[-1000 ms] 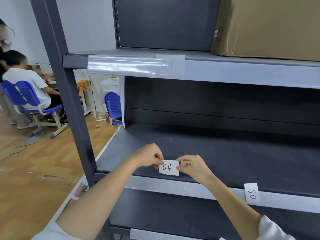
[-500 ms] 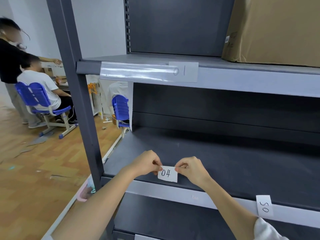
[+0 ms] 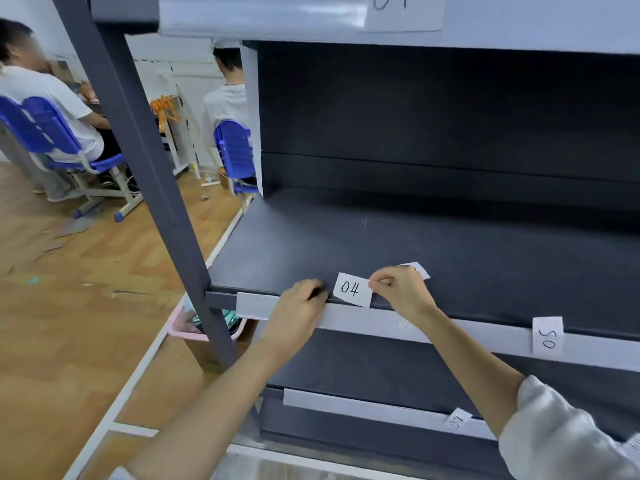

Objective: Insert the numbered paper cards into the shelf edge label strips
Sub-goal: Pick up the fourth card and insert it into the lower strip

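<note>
Pinched between my right hand's [image 3: 401, 292] thumb and forefinger, the card marked 04 [image 3: 353, 289] stands upright at the front lip of the middle shelf [image 3: 415, 251], its lower edge meeting the top of the pale grey label strip [image 3: 363, 318]. My left hand [image 3: 298, 311] lies over that strip just to the card's left, fingers curled onto the shelf edge, apart from the paper; whether they actually clutch the strip I cannot tell. Another scrap of paper [image 3: 417, 270] peeks out behind my right hand, on the shelf or in my fingers, I cannot tell which. Farther right on this strip sits a card marked 05 [image 3: 548, 336], turned sideways. The shelf surface is dark matte grey with a dark back panel [image 3: 433, 109]. Above, the upper strip carries a 01 card [image 3: 401, 8] beside a clear plastic sleeve [image 3: 263, 13]; below, a lower strip [image 3: 374, 410] holds a small card too blurred to read. Left of the grey upright post [image 3: 145, 161], the floor [image 3: 62, 306] is orange wood, with a pink basket [image 3: 194, 329] at the post's foot and two people in white shirts seated on blue chairs [image 3: 52, 136].
</note>
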`<act>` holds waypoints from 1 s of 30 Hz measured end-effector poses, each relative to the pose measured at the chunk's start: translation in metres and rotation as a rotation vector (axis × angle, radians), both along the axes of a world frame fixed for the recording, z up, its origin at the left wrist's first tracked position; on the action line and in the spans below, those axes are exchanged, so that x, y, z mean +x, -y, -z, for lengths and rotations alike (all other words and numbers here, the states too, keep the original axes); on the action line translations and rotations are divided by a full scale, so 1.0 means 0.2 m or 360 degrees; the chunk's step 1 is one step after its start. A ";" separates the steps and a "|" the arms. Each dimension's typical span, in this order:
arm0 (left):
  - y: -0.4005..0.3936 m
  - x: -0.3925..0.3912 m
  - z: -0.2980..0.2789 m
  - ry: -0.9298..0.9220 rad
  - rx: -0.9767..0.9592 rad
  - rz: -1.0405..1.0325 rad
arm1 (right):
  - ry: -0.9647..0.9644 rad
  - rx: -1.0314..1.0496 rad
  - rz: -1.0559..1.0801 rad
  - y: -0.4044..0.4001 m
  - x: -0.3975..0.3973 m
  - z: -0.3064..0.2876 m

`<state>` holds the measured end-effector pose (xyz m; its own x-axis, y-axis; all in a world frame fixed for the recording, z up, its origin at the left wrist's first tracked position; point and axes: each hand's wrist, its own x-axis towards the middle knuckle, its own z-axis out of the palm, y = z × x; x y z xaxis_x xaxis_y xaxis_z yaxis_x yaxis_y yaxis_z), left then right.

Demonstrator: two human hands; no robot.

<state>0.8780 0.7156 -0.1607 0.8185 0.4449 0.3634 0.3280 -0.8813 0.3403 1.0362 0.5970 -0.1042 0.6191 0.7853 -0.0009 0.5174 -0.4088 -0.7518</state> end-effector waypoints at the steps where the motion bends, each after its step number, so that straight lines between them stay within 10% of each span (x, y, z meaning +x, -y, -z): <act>1: 0.00 -0.01 0.03 -0.0018 0.0137 0.0049 | -0.0005 -0.0004 -0.0004 0.00 0.00 0.00; 8: 0.01 -0.04 0.14 0.0081 0.0595 0.0221 | -0.0060 -0.0002 -0.0006 -0.02 0.00 0.00; 30: 0.07 -0.07 0.14 0.0446 0.0255 0.0043 | -0.0085 -0.0194 -0.0170 0.01 -0.05 -0.01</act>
<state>0.8632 0.7012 -0.1887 0.6871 0.3436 0.6402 0.2170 -0.9380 0.2705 1.0268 0.5941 -0.1018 0.5287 0.8387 -0.1308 0.5234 -0.4434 -0.7277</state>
